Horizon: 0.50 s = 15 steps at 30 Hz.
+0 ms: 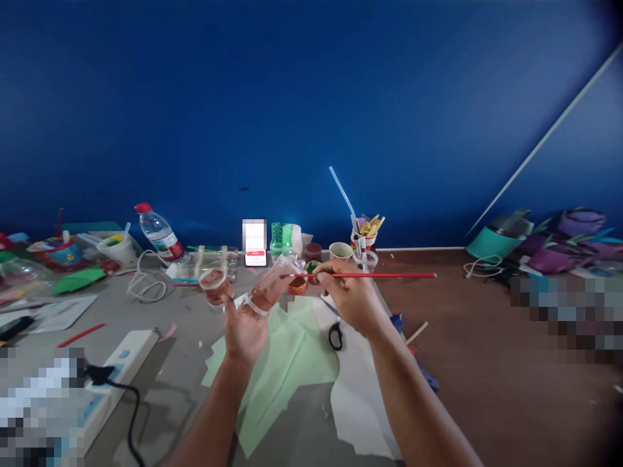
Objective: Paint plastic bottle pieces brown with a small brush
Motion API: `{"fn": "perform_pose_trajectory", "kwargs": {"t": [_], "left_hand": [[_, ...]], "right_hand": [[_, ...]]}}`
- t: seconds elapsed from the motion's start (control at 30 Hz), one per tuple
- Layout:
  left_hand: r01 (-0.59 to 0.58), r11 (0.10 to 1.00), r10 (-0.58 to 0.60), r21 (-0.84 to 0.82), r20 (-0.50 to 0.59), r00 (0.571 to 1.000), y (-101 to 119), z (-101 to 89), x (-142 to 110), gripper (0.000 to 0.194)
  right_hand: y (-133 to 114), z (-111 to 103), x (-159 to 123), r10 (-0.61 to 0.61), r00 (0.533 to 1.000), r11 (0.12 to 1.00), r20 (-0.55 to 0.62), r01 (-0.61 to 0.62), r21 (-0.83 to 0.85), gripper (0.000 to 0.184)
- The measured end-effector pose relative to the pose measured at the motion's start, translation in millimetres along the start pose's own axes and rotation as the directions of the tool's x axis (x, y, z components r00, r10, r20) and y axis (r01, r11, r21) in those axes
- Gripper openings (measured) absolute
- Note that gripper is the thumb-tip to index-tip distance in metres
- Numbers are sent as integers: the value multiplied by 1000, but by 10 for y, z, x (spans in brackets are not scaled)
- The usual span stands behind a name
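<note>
My left hand (247, 334) is closed around a clear plastic bottle piece (267, 290), tilted up to the right, with reddish-brown paint over its lower part. In my right hand (348, 292) a thin red paintbrush (394, 275) lies level, pinched between the fingers. The brush tip points left and meets or nearly meets the bottle piece; which, I cannot tell. Just behind the brush stands a small pot of reddish-brown paint (298, 285). A round tub smeared with the same brown (213, 283) is beside my left thumb.
Green paper (292, 353), white paper (360, 395) and black-handled scissors (335, 335) lie below my hands. A phone (256, 243), water bottle (160, 235) and cup of utensils (364, 240) line the back. At left is a power strip (119, 366) with a black cable.
</note>
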<state>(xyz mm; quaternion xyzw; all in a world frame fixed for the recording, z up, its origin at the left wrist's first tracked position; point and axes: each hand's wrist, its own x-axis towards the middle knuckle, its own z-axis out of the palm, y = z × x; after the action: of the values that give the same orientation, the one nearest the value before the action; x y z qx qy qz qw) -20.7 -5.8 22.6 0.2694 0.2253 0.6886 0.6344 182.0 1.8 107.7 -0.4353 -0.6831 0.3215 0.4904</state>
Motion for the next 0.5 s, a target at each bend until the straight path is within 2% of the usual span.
{"fn": "perform_pose_trajectory", "kwargs": {"t": [0.1,0.2,0.27,0.4,0.5], "left_hand": [[-19,1000,19,2,-48,999,-9,-10,2,82],[-34,999,35,9,-47,998,-26,5,6,81],[-36,999,36,10,-36,999,-37,22,14,82],[-54,999,54,4,-129,990,-55,-6,54,73],[-103,995,101,-2,-175,979,-60,-74,77,64]], "right_hand": [[13,-24,6,15,996,1000,-83,-15,-4,17],[37,-10,3,38,999,992,-39,-33,118,17],[50,44,-2,10,1000,988,-1,-10,156,17],[84,140,-4,-28,999,995,-22,30,99,21],[112,114,0,-20,999,999,-44,22,39,23]]}}
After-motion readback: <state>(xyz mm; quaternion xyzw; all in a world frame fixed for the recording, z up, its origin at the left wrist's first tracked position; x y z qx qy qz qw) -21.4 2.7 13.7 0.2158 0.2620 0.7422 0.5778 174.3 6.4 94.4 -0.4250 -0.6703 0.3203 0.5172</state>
